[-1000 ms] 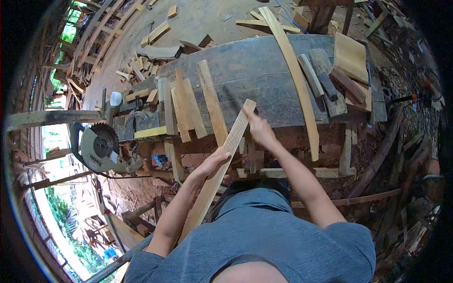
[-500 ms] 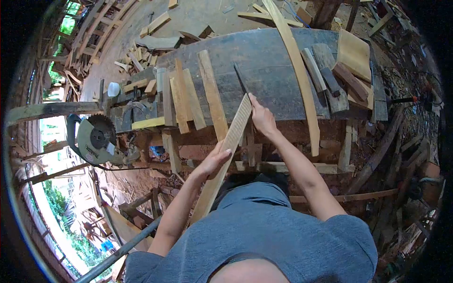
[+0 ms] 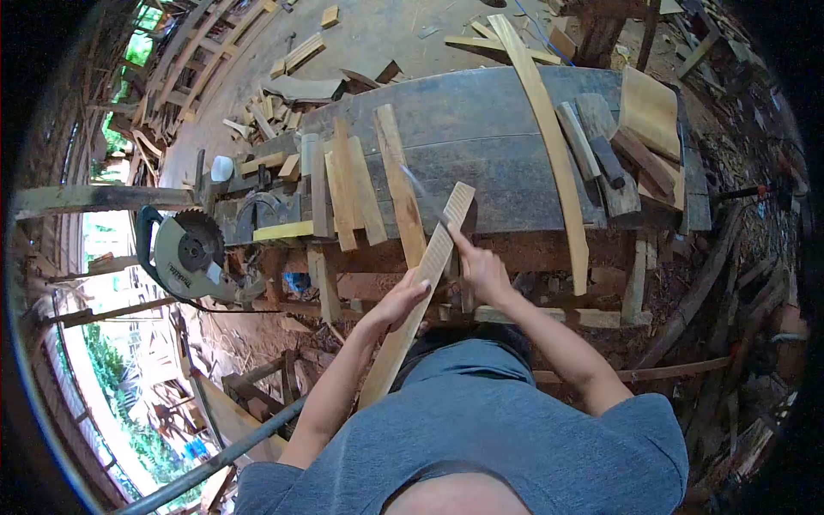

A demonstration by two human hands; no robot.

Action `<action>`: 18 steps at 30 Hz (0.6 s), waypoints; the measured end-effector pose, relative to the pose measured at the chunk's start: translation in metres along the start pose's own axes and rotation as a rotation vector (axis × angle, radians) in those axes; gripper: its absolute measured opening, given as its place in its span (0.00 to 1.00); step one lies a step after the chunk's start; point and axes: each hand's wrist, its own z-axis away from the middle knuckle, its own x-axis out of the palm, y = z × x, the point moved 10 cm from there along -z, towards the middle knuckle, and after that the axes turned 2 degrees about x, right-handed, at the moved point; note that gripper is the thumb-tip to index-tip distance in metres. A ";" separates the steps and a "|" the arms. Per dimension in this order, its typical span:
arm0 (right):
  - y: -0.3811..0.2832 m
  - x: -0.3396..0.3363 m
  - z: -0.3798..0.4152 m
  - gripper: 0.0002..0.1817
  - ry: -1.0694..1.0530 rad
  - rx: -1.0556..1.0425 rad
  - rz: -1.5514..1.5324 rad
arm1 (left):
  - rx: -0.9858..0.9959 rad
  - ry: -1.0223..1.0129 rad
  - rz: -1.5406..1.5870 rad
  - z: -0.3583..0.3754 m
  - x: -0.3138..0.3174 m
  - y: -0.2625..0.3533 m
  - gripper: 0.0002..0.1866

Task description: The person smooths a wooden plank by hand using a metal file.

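My left hand (image 3: 402,302) is wrapped round a long light wood strip (image 3: 438,251), with the thumb on its ribbed upper face. The strip slants from my body up to the bench's front edge. My right hand (image 3: 482,269) is closed on a thin dark tool (image 3: 422,195), probably a blade or file, whose handle is hidden in the fingers. The tool crosses the strip near its far end and points up and left. Beyond the strip, a flat wood piece (image 3: 398,176) lies on the bench.
The dark workbench (image 3: 489,120) bears a long curved board (image 3: 549,146), several short boards and a curved wood block (image 3: 648,116) at the right. A circular saw (image 3: 184,253) is at the left. Wood offcuts (image 3: 300,87) lie on the ground beyond.
My right hand has drawn back toward my body along the strip. The tool now lies across the strip, angled further left, and the strip's far end shows. The whole view has shifted slightly.
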 end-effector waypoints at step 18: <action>0.036 -0.021 -0.051 0.29 0.207 0.067 -0.014 | -0.008 0.029 -0.130 -0.005 -0.008 -0.013 0.28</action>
